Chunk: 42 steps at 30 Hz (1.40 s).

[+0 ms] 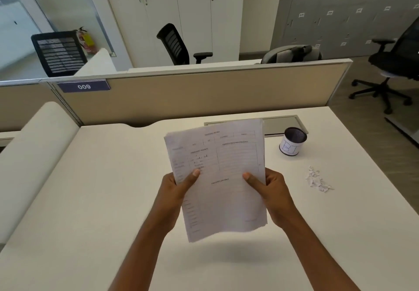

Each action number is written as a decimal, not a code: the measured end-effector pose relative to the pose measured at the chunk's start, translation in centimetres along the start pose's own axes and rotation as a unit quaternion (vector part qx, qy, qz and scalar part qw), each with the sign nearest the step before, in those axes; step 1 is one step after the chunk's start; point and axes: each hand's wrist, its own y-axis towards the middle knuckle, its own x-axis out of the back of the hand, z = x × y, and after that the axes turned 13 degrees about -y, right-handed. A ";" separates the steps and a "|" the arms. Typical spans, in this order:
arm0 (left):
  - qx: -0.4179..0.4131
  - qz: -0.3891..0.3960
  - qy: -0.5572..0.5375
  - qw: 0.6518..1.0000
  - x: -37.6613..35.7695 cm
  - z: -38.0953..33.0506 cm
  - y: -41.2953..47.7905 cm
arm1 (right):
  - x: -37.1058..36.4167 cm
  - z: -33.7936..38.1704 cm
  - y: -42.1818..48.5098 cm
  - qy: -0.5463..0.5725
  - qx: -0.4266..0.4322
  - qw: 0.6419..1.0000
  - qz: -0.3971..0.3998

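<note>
Both bare forearms reach in from the bottom edge and meet at a thin stack of white printed form sheets (220, 170), held in the air above the white tabletop (113, 188), roughly over its middle. The left hand (179, 188) grips the stack's left edge and the right hand (272, 190) grips its right edge. Each thumb lies on the printed face, with the fingers curled behind. The two hands are apart, with the width of the page between them.

The sheets look whole, apart from a slightly ragged lower edge, and no tear runs between the thumbs. To the right on the tabletop lies a small heap of torn white paper scraps (317, 180). Beyond it stands a black mesh cup with a white hand-lettered label (293, 142); what is inside cannot be seen.

Judging by the scraps, the work looks like tearing up papers. One small lot seems done, while this stack is gripped and ready but not yet torn. The heap lies outside the cup, so any clearing away is also left to do.
</note>
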 end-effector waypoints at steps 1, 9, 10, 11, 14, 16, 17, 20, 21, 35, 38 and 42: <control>-0.008 -0.005 0.007 1.000 0.3 0.6 0.2 | -0.1 -0.5 0.0 -0.017 0.004 1.000 -0.011; -0.033 -0.028 0.000 0.999 1.9 4.8 1.1 | -1.6 -4.9 -0.7 -0.037 0.001 0.999 -0.017; -0.027 -0.031 0.003 0.999 2.2 5.3 1.3 | -1.8 -5.6 -0.9 -0.044 -0.010 0.999 -0.013; -0.019 -0.033 0.005 0.999 2.6 5.9 1.3 | -1.9 -6.3 -1.0 -0.047 -0.024 0.999 -0.009; 0.007 -0.029 0.021 0.999 3.5 7.6 2.0 | -2.2 -8.1 -1.2 -0.055 -0.069 0.996 -0.002; 0.016 -0.035 0.038 0.999 3.9 8.5 2.3 | -2.5 -8.9 -1.3 -0.062 -0.089 0.994 0.000; 0.017 -0.039 0.047 0.998 4.1 8.9 2.4 | -2.7 -9.1 -1.3 -0.060 -0.095 0.994 -0.001; 0.013 -0.045 0.050 0.998 4.5 9.5 2.8 | -3.0 -9.2 -1.0 -0.055 -0.089 0.995 -0.005; 0.008 -0.046 0.044 0.998 4.7 9.5 2.8 | -3.0 -9.0 -0.9 -0.055 -0.079 0.995 -0.005; 0.040 -0.122 -0.008 0.992 5.8 11.7 3.6 | -1.9 -10.5 0.6 -0.066 -0.112 0.990 0.057; 0.037 -0.162 -0.127 0.978 6.3 11.8 3.8 | -1.7 -10.8 0.2 0.086 -0.151 0.982 0.075; 0.009 -0.115 -0.252 0.961 5.3 12.8 3.1 | -5.1 -9.9 -1.4 0.189 -0.138 0.965 0.120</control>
